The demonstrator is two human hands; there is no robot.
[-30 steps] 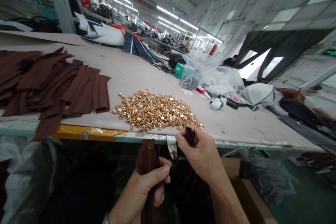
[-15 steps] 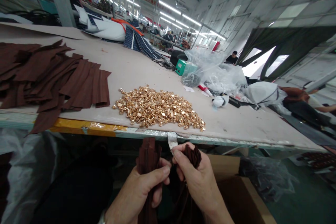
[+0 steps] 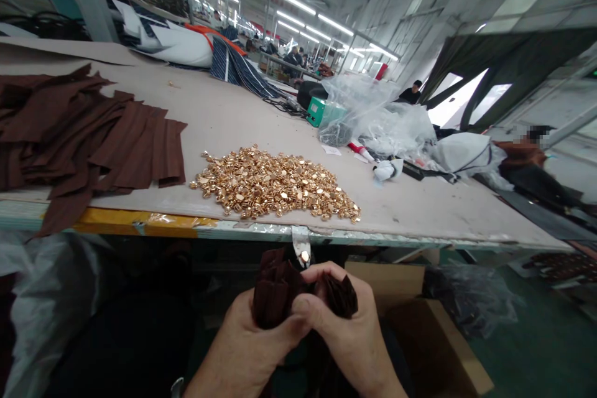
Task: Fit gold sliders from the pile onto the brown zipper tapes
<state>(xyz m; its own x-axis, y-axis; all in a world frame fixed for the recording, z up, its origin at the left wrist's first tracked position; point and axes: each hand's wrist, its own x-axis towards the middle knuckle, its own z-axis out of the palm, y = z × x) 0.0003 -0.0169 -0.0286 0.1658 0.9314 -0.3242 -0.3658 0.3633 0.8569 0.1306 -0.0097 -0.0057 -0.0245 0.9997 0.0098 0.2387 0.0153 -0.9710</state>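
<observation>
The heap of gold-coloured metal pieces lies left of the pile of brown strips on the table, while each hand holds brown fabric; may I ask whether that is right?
Not quite: the metal heap lies right of the pile of brown strips on the table, as the head view shows; the left hand and right hand do each hold brown fabric.

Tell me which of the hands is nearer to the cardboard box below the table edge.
Right. The right hand is just left of the cardboard box in the picture; the left hand is farther left, beyond the right one.
</observation>
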